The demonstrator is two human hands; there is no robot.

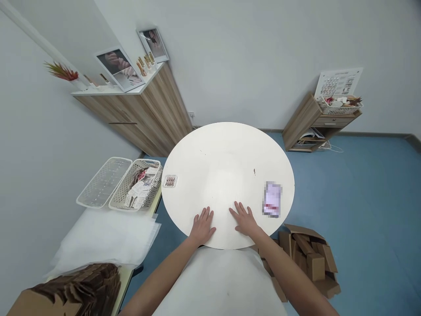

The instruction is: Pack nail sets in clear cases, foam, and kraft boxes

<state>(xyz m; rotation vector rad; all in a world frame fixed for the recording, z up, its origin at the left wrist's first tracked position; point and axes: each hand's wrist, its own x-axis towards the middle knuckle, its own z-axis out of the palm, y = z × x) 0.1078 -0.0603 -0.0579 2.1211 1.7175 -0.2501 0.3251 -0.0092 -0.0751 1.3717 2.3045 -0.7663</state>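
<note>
Along the front of the white table (226, 145), the left hand (201, 226) and right hand (246, 220) are resting palm-down, fingers spread, holding nothing, seemingly pausing. At its left rim a clear case (176, 181) of reddish-brown pieces (170, 180) is sitting; a pixelated, phone-like rectangle (272, 199) is lying beside the right hand, and grasping either would call for reaching outward.
</note>
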